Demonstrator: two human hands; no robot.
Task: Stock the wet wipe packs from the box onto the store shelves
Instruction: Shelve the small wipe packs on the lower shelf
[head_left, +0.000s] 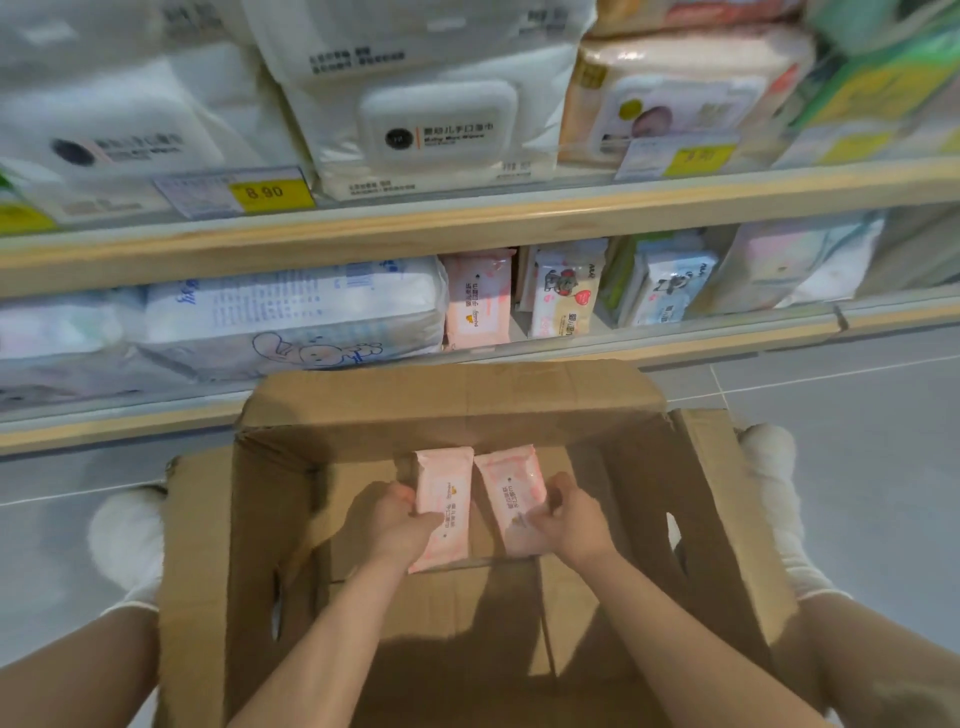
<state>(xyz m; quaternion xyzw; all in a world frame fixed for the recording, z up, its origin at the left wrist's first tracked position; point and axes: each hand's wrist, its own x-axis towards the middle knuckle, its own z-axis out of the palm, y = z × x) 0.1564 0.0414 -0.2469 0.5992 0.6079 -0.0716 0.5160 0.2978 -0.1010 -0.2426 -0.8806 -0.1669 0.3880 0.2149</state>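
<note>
Both of your hands are down inside the open cardboard box (218, 545), each holding one pink wet wipe pack. Your left hand (402, 522) grips the left pink pack (447, 499) along its left edge, fingers curled around it, and your right hand (569, 519) pinches the right pink pack (511, 491) at its near end. The two packs lie side by side with a narrow gap between them, printed faces up, above the box's floor; whether they touch the floor you cannot tell from this view. The box sits on the grey tiled floor (857, 441) between your legs, its far flap (452, 387) leaning toward the lower shelf (649, 351). On that shelf a matching pink pack (475, 301) stands upright, just to the right of a large white bundle with a blue rabbit drawing (296, 317) and left of other small wipe packs (566, 291). The upper shelf (467, 221) carries big white baby wipe packs (436, 124) and a yellow price tag reading 8.90 (265, 193).
</note>
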